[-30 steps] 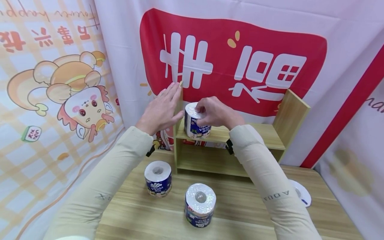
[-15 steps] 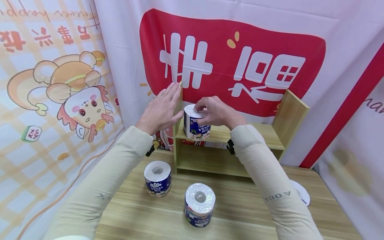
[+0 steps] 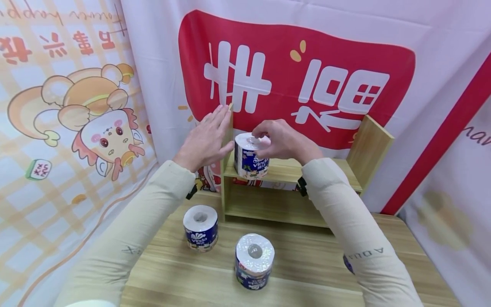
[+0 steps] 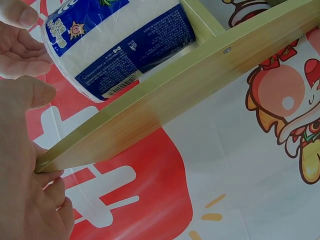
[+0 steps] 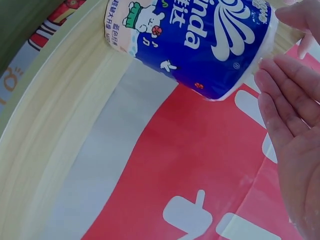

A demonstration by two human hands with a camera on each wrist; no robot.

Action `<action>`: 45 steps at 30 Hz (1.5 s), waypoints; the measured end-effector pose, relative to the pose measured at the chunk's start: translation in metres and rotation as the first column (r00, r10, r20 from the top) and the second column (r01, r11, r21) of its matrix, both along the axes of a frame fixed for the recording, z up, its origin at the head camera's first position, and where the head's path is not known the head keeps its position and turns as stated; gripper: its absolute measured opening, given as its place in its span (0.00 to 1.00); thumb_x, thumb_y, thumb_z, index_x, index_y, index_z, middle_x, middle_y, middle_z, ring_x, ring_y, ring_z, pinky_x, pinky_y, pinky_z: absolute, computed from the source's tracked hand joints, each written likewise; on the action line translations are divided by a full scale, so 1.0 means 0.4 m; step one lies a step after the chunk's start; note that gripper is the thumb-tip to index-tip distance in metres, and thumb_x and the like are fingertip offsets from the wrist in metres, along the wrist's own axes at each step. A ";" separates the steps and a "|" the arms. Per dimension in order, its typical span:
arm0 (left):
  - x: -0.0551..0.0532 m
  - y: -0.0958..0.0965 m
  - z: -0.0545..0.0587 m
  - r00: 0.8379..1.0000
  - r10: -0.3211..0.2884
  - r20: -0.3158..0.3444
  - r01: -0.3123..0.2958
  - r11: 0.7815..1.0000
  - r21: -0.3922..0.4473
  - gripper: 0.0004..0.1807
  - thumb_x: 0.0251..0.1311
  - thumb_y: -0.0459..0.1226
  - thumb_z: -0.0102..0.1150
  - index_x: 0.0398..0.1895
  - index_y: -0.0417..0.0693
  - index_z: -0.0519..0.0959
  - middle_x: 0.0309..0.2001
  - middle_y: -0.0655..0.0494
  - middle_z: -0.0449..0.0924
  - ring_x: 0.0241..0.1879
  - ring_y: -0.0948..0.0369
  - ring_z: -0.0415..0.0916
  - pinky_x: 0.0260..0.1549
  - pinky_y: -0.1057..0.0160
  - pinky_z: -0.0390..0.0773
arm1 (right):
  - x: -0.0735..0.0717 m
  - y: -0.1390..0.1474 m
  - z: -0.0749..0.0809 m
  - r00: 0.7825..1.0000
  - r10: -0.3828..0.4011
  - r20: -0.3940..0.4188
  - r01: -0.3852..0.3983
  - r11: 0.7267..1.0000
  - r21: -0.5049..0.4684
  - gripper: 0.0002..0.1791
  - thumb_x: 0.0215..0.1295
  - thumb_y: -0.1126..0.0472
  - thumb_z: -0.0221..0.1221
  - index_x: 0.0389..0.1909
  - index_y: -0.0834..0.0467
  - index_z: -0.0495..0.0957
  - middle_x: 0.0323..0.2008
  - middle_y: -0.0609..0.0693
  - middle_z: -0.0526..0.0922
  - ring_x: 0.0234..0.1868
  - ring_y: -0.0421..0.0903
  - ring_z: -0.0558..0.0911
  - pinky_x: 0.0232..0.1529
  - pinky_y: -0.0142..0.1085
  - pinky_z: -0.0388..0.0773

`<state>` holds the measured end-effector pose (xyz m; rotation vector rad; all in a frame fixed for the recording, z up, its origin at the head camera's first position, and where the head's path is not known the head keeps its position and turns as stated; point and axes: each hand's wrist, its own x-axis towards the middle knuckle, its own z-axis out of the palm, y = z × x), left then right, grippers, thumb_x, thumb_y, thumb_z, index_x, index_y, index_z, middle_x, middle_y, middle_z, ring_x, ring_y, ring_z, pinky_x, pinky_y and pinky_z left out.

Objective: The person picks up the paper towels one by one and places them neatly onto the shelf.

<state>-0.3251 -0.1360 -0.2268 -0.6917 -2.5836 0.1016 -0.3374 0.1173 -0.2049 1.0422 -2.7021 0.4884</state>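
A blue-and-white wrapped toilet roll point(image 3: 245, 164) stands upright on the upper board of a small wooden shelf point(image 3: 314, 170), close to its left side panel point(image 4: 130, 120). My right hand point(image 3: 285, 140) is at the roll's top right. In the right wrist view, the fingers point(image 5: 292, 95) are extended near the roll's top edge, not wrapped round it. My left hand point(image 3: 205, 138) rests on the top end of the left panel, with its fingers straight in the head view. The thumb point(image 4: 37, 95) is apart from the panel.
Two more toilet rolls stand on the table in front: one at left point(image 3: 201, 234), another nearer the middle point(image 3: 255, 273). A blue round edge point(image 3: 348, 263) peeks out beside the right sleeve, mostly hidden. Behind the shelf hangs a red-and-white printed cloth point(image 3: 291, 85).
My right hand has loosened from the toilet roll's top and shifted slightly right. The roll now stands on the upper board. My left hand has stayed on the side panel.
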 end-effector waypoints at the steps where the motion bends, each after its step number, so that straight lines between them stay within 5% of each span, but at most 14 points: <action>1: 0.000 0.000 0.001 1.000 0.000 0.001 0.000 1.000 0.000 0.50 0.72 0.55 0.53 0.87 0.41 0.44 0.87 0.44 0.43 0.87 0.46 0.40 0.85 0.49 0.49 | 0.003 0.003 0.001 1.000 0.002 -0.005 -0.002 1.000 -0.001 0.32 0.56 0.53 0.77 0.62 0.55 0.84 0.57 0.50 0.87 0.55 0.49 0.83 0.60 0.46 0.86; 45: -0.002 0.005 -0.001 1.000 -0.009 0.011 0.009 1.000 0.026 0.50 0.72 0.53 0.55 0.86 0.39 0.46 0.87 0.41 0.45 0.87 0.45 0.42 0.85 0.46 0.51 | 0.145 0.284 -0.038 0.996 -0.083 -0.037 0.086 0.992 0.095 0.32 0.54 0.51 0.78 0.62 0.48 0.83 0.58 0.47 0.87 0.58 0.49 0.85 0.60 0.54 0.86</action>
